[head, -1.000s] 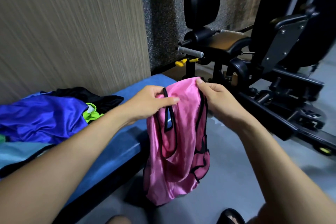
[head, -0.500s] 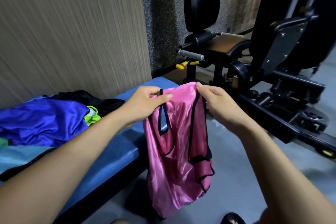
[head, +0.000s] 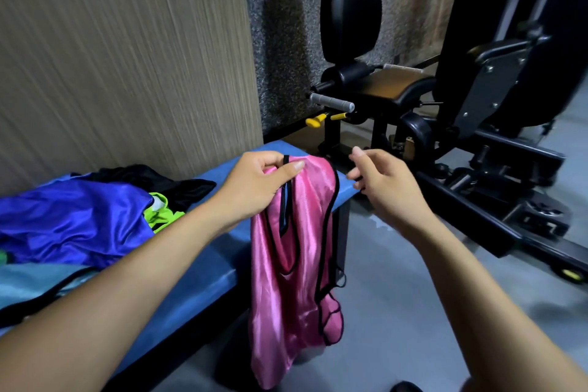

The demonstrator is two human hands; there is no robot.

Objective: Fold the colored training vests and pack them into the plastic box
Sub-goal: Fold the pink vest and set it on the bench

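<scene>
Currently you're pinching the pink vest top with your left hand, right hand hovering loose, empty.

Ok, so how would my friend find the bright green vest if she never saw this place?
Start at the long blue padded bench beside the striped beige wall. On its left part lies a heap of cloth: a shiny royal-blue vest in front, black fabric behind. The neon yellow-green vest peeks out between them, the only green piece there, mostly covered.
</scene>
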